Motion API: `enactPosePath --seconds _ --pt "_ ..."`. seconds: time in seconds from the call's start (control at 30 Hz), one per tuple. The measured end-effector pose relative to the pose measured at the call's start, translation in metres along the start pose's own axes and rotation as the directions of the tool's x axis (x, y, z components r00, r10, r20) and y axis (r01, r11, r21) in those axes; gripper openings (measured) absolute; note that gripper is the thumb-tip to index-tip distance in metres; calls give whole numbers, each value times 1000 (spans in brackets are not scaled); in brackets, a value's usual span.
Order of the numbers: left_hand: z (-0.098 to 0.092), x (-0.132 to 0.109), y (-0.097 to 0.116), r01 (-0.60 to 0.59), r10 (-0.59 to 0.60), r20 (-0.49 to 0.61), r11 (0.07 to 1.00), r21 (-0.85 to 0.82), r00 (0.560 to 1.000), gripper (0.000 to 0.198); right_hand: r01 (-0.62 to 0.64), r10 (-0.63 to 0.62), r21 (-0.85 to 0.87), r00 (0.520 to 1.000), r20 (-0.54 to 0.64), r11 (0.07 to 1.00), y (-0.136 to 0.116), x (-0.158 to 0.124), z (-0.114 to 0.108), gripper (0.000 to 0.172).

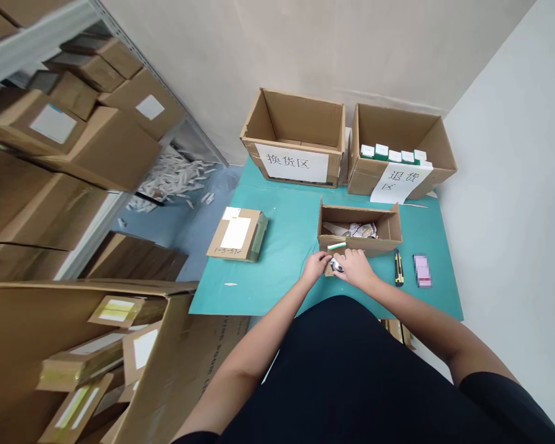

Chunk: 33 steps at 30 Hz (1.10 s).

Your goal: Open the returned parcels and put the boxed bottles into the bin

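Black-and-white, shiny-looking small item (337, 265) is the part being handled: low over the bench (277, 290), right in front of the near wall of the open cardboard carton (374, 246), between both hands. Too small and too covered to identify.

Handling, my read: light, fingertip work only. Gloss suggests a slick surface, so it may slide under dry fingers. Stiff or soft: can't tell, too little of it shows. Fragility also unclear; I'd go easy on pressure. Best hold is the two opposite side edges, thumb and fingertips, leaving the face free.

Left hand (316, 267): narrow, fingers curled, thumb and fingertips pinching at the item's left edge. Right hand (357, 267): also narrow, bent over the item's right side, fingertips on it. So it's held from both sides; exact finger placement underneath is hidden.

Nearby: a small white-and-green box (337, 245) just beyond the fingers, against the carton's near wall. Crumpled white printed packaging (364, 230) inside the carton. Yellow-and-black utility knife (399, 268) lies to the right of the right hand, apart from it, with a pink pixelated rectangle (422, 271) further right.
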<state>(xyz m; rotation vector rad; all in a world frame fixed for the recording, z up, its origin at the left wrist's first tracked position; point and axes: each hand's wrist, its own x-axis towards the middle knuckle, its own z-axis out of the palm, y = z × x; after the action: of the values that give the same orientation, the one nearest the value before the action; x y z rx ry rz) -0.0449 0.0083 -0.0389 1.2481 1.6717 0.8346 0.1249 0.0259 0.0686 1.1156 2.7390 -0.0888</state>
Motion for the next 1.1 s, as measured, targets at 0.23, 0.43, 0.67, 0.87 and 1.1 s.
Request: enactPosePath --seconds 0.23,0.43,0.67,0.87,1.1 --pt "3 1 0 -22 22 4 1000 -19 1000 21 63 -62 7 995 -76 998 7 -6 19 56" --pt "4 1 -5 -27 27 -2 999 -23 1000 20 124 -125 -14 984 -129 992 13 -7 26 69" --pt "4 3 -6 -17 16 -12 999 -37 1000 21 223 -221 -10 956 -195 975 25 -6 28 55" --pt "3 3 -5 -3 3 -8 999 -54 1000 21 268 -266 -3 955 -133 964 31 -4 20 55" --pt "2 2 -6 31 -31 5 995 -95 1000 22 273 -275 -50 961 -32 961 24 3 10 57"
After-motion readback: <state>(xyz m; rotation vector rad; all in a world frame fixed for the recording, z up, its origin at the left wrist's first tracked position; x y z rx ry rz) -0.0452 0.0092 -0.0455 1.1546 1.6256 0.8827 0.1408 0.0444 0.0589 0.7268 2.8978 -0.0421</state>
